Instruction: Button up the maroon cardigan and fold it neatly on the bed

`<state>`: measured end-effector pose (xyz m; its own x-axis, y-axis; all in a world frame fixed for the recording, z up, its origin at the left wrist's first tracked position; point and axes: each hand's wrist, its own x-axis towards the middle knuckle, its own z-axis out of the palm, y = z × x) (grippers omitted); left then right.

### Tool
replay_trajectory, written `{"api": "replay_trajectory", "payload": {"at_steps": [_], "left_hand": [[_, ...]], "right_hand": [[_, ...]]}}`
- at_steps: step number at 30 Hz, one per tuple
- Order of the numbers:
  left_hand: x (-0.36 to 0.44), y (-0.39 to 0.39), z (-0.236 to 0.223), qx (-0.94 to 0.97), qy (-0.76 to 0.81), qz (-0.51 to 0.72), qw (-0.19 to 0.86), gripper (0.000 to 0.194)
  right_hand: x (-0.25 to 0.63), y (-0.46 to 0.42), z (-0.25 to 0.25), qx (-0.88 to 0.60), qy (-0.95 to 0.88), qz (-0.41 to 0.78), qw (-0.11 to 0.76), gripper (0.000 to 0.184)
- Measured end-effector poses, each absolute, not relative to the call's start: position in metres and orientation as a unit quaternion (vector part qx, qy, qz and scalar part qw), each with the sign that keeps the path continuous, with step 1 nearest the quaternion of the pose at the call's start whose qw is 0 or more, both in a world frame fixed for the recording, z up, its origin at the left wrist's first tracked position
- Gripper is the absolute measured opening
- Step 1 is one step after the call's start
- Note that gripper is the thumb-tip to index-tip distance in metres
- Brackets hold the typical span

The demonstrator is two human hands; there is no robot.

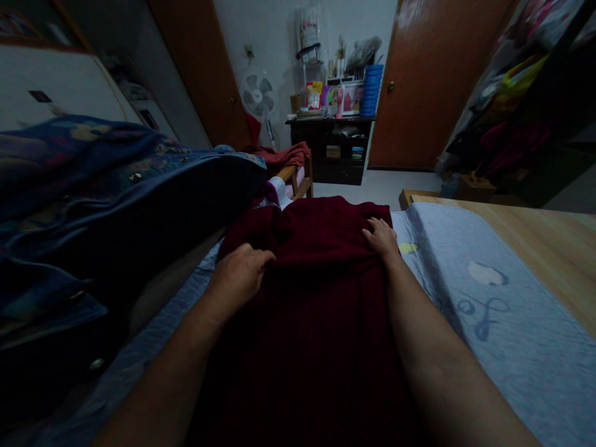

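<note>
The dark red cloth (321,298) lies lengthwise in front of the person, over a light blue blanket (493,298). It looks soft, limp and of modest weight, with a matt face judged unlikely to slip. Fragility is not a concern; creasing and bunching are the likelier faults. Soft ridges cross it near the far end, and the near part is too dark to inspect. Sound places to take hold are the two far corners or the side edges, with a broad, light grip; a pull at one point alone would probably skew it.

The left hand (237,276) is at the cloth's left side, short of the far end. Its fingers are curled in close together, with the thumb side against the cloth; whether any fabric is pinched, I cannot tell. The right hand (382,237) rests on top near the far right corner, fingers slightly apart and not clamped.

Outward from there, a patterned blue garment (139,177) is heaped to the left, and a wooden board (549,245) shows beyond the blanket at right.
</note>
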<state>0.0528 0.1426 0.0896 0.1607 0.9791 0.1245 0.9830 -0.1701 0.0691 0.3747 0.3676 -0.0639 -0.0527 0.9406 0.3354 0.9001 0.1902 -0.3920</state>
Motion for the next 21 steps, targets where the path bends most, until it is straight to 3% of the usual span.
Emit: {"api": "replay_trajectory", "payload": {"at_steps": [3,6,12,17,21], "left_hand": [[0.058,0.153,0.095,-0.735,-0.657,-0.091,0.143,0.027],[0.064,0.164,0.089,-0.712,-0.67,-0.11,0.178,0.028],[0.064,0.173,0.051,-0.639,-0.75,-0.124,0.12,0.024],[0.048,0.152,0.025,-0.738,-0.659,-0.147,0.007,0.027],[0.038,0.14,0.017,-0.748,-0.649,-0.126,0.051,0.041]], "right_hand": [[0.375,0.368,-0.064,-0.635,-0.722,0.045,0.271,0.047],[0.376,0.368,-0.065,-0.634,-0.721,0.049,0.275,0.047],[0.376,0.368,-0.065,-0.634,-0.723,0.048,0.27,0.047],[0.376,0.367,-0.064,-0.635,-0.722,0.045,0.272,0.046],[0.376,0.367,-0.064,-0.632,-0.724,0.044,0.273,0.047]]}}
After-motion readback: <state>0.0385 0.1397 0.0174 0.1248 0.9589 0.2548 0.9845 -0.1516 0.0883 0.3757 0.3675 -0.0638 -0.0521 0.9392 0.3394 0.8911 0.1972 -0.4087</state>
